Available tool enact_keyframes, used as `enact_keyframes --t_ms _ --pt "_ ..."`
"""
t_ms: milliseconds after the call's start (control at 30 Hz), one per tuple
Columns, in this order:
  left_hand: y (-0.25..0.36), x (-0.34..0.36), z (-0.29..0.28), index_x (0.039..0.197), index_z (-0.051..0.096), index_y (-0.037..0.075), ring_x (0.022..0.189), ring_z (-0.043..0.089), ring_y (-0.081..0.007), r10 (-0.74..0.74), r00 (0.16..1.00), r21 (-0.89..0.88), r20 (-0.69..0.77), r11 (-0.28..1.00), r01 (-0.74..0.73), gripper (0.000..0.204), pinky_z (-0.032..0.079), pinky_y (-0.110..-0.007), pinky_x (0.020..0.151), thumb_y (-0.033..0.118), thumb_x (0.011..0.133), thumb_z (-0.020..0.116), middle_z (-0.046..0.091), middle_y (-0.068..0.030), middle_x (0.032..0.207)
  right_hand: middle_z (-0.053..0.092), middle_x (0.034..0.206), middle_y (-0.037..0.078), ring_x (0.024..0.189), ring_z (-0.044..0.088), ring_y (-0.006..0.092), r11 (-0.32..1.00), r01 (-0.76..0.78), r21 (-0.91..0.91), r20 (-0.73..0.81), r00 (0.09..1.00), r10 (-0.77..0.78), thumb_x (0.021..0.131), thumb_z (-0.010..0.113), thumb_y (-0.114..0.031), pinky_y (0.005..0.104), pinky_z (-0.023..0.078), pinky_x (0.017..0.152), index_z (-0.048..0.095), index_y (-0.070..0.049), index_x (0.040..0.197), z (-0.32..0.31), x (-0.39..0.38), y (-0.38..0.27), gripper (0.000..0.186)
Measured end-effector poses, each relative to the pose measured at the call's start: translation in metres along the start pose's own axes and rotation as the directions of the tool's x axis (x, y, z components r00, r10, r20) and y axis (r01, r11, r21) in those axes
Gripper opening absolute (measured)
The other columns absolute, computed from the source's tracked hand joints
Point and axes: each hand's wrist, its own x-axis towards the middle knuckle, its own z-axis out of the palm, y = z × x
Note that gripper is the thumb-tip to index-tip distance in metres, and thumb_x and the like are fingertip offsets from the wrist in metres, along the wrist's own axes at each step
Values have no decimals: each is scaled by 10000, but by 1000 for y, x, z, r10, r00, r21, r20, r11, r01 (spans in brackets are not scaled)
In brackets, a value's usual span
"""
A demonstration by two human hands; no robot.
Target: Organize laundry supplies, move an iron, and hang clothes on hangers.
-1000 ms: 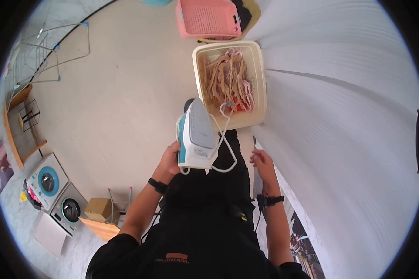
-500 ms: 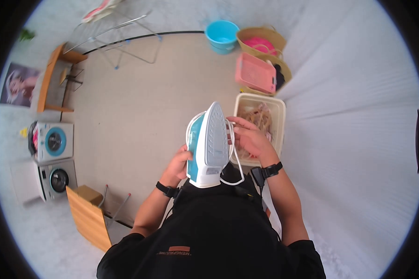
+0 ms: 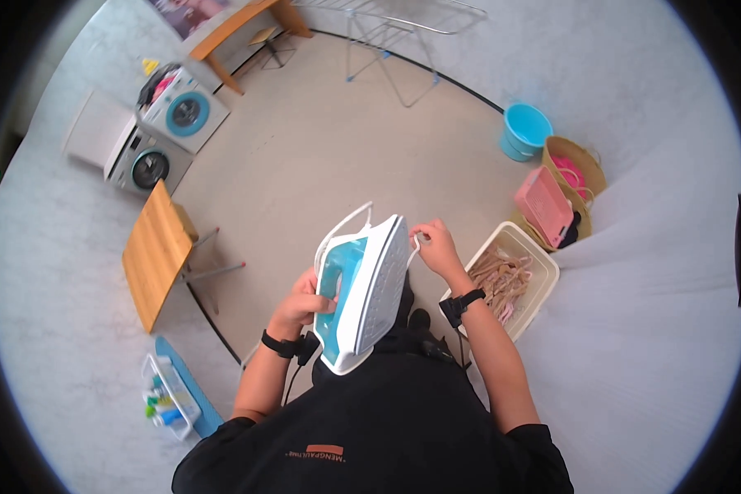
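A white and teal clothes iron point(image 3: 356, 292) is held up in front of my body, its ridged soleplate facing right and its tip pointing away from me. My left hand point(image 3: 299, 306) is closed round its handle from the left side. White cord point(image 3: 337, 232) loops over the far side of the iron. To the right of the soleplate, my right hand point(image 3: 438, 247) pinches a stretch of this cord between thumb and fingers. The iron hides part of the cord's run.
At right stands a cream bin point(image 3: 543, 296) of tan hangers or similar pieces, near a pink basket point(image 3: 543, 206), woven baskets and a blue bucket point(image 3: 525, 132). Left are a wooden table point(image 3: 158, 255), two washing machines point(image 3: 185, 111), a blue ironing board point(image 3: 191, 391) and a white basket of bottles. A drying rack is far off.
The view has swung left, bringing the ironing board into sight. The iron has tilted, showing more of its teal side. My right hand has drawn away from the soleplate, now pinching the cord.
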Motion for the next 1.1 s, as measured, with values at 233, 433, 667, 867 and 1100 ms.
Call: enact_keyframes --t_ms 233,433,667,867,1100 --pt "-23 -97 -59 1315 598 -91 1004 743 -227 288 934 -219 -211 917 -332 622 595 -344 906 -38 702 691 736 -162 1185 679 950 123 910 673 324 949 145 -280 153 983 -105 912 684 -117 387 532 854 705 -65 992 33 -13 124 98" --pt "-44 -183 -110 1308 596 -91 983 743 -227 414 817 -227 -402 819 -527 570 589 -343 915 -23 753 708 742 -154 1141 633 764 -2 735 635 140 906 -399 143 515 812 276 987 701 -172 305 538 733 675 -57 959 34 -3 97 121" --pt "-66 -218 -143 1099 609 59 808 627 -106 378 727 -29 -573 877 -480 272 526 -280 789 37 882 772 630 4 922 419 652 -54 544 420 82 805 -542 242 543 763 351 1000 680 -164 295 430 517 641 -78 973 109 66 -38 98" --pt "-99 -209 -195 1097 598 73 890 601 -66 363 635 -25 -682 856 -516 241 526 -262 821 36 917 754 603 38 982 475 698 -37 639 485 103 773 -384 504 597 803 10 1036 618 -126 284 442 600 663 0 1210 249 80 -200 220" --pt "-100 -209 -232 1147 547 41 881 631 -127 360 431 1 -828 769 -640 280 555 -299 810 20 930 724 604 -24 990 680 828 128 748 644 250 895 438 80 750 566 -344 1053 578 -144 368 512 708 673 -3 1315 381 21 -314 312"
